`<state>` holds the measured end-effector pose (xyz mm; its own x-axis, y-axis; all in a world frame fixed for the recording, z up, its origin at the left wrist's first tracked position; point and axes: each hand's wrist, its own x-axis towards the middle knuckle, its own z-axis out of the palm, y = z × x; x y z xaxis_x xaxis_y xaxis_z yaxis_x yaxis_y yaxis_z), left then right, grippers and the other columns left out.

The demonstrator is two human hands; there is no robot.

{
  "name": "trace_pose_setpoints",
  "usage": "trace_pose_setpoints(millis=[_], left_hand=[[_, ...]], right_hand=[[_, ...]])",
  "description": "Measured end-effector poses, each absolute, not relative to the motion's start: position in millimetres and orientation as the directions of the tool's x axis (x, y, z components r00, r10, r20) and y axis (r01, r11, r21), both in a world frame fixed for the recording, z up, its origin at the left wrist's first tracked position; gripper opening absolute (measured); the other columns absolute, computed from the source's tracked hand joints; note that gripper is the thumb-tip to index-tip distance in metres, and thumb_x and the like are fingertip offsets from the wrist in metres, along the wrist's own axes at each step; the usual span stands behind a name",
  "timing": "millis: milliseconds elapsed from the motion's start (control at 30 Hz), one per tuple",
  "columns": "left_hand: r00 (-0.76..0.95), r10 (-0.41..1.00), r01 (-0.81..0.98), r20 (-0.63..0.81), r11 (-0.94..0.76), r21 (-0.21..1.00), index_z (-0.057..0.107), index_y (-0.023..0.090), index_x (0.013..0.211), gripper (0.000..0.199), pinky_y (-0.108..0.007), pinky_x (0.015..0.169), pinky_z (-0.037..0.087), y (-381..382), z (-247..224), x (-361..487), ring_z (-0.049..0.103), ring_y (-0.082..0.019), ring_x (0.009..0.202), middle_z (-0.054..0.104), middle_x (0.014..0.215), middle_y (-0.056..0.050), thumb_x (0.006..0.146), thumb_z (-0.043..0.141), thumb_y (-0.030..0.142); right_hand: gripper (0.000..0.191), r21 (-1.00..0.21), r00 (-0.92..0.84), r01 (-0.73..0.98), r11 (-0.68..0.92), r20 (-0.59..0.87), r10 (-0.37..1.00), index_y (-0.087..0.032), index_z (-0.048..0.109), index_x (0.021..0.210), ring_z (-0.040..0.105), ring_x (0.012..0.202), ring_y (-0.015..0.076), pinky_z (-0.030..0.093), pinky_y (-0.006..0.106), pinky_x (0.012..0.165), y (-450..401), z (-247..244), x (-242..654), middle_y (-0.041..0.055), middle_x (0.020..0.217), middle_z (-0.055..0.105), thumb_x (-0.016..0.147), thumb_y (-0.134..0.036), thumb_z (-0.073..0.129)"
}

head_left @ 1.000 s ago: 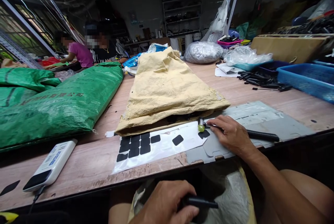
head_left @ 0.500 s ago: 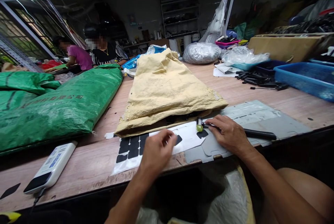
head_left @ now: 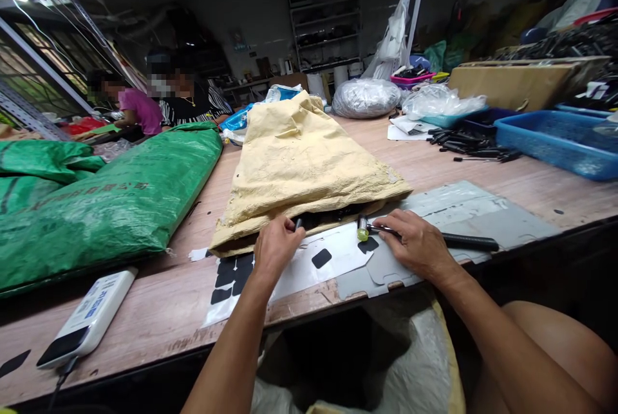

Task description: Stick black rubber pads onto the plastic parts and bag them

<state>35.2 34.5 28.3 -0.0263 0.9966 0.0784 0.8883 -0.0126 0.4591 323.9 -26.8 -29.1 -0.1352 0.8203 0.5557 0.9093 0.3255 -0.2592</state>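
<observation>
My right hand (head_left: pixel 415 243) grips the shaft of a small hammer (head_left: pixel 362 228) with a silver head, a yellow face and a black handle. The hammer lies over the grey board. At the mouth of the yellow sack (head_left: pixel 309 156), my left hand (head_left: pixel 277 246) is closed with a small black part (head_left: pixel 299 224) between its fingertips. Dark pieces show inside the sack's opening. Below it lies a white sheet of black stickers (head_left: pixel 224 296). One loose black rounded square (head_left: pixel 321 258) is between my hands, and another dark square (head_left: pixel 367 244) is under the hammer head.
A green sack (head_left: pixel 125 201) and a white power bank (head_left: pixel 89 317) are on the left. Black parts (head_left: pixel 473 143) lie beside a blue basket (head_left: pixel 555 143) at right. An open sack (head_left: pixel 434 362) hangs below the table edge. Two people (head_left: pixel 188 98) sit across the table.
My left hand has moved left and up to the sack's mouth, and a black part now shows in its fingers. The right hand still holds the hammer. The view has shifted slightly.
</observation>
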Motion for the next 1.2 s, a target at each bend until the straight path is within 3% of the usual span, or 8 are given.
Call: trace_pose_setpoints(millis=[367, 867, 933, 1033, 1200], left_hand=[[0.335, 0.933, 0.712, 0.13, -0.341, 0.614, 0.071, 0.022, 0.091, 0.014, -0.027, 0.065, 0.04, -29.9, 12.4, 7.0, 0.058, -0.017, 0.072, 0.068, 0.082, -0.001, 0.079, 0.068, 0.025], [0.364, 0.918, 0.585, 0.16, -0.358, 0.728, 0.072, 0.022, 0.093, 0.015, -0.029, 0.075, 0.044, -19.0, -1.9, 9.7, 0.06, -0.017, 0.082, 0.066, 0.09, -0.001, 0.079, 0.073, 0.025], [0.366, 0.918, 0.577, 0.156, -0.355, 0.735, 0.073, 0.022, 0.095, 0.016, -0.029, 0.075, 0.044, -18.8, -2.6, 9.2, 0.06, -0.017, 0.083, 0.066, 0.091, 0.0, 0.079, 0.073, 0.024], [0.361, 0.922, 0.584, 0.141, -0.342, 0.736, 0.073, 0.023, 0.096, 0.018, -0.029, 0.073, 0.043, -19.1, -3.3, 8.8, 0.059, -0.017, 0.082, 0.066, 0.093, 0.0, 0.079, 0.073, 0.025], [0.352, 0.924, 0.55, 0.147, -0.332, 0.766, 0.074, 0.023, 0.096, 0.018, -0.03, 0.079, 0.043, -18.9, -5.2, 8.8, 0.059, -0.018, 0.086, 0.065, 0.093, -0.001, 0.078, 0.074, 0.024]], right_hand=[[0.021, -0.229, -0.138, 0.918, 0.323, 0.58, 0.803, -0.023, 0.072, 0.108, 0.064, 0.095, 0.0224, 0.049, 0.033, 0.082, -27.5, -29.5, 323.8, 0.0045, 0.099, 0.072, 0.092, -0.023, 0.059], [0.027, -0.143, -0.193, 0.931, 0.337, 0.59, 0.784, -0.022, 0.069, 0.117, 0.065, 0.093, 0.0223, 0.049, 0.033, 0.079, -29.8, -20.0, 320.7, 0.006, 0.098, 0.069, 0.098, -0.02, 0.049], [0.029, -0.179, -0.142, 0.927, 0.329, 0.646, 0.75, -0.022, 0.068, 0.12, 0.066, 0.095, 0.0222, 0.049, 0.032, 0.077, -35.3, -8.1, 311.2, 0.0059, 0.1, 0.069, 0.1, -0.021, 0.048], [0.028, -0.338, -0.083, 0.841, 0.422, 0.69, 0.719, -0.024, 0.067, 0.122, 0.067, 0.096, 0.0211, 0.052, 0.032, 0.082, -45.7, 12.1, 287.3, 0.0054, 0.104, 0.07, 0.099, -0.022, 0.052], [0.026, -0.538, -0.167, 0.629, 0.561, 0.612, 0.773, -0.024, 0.068, 0.119, 0.067, 0.094, 0.0189, 0.054, 0.032, 0.084, -59.6, 28.2, 243.0, 0.0055, 0.101, 0.071, 0.099, -0.018, 0.051]])
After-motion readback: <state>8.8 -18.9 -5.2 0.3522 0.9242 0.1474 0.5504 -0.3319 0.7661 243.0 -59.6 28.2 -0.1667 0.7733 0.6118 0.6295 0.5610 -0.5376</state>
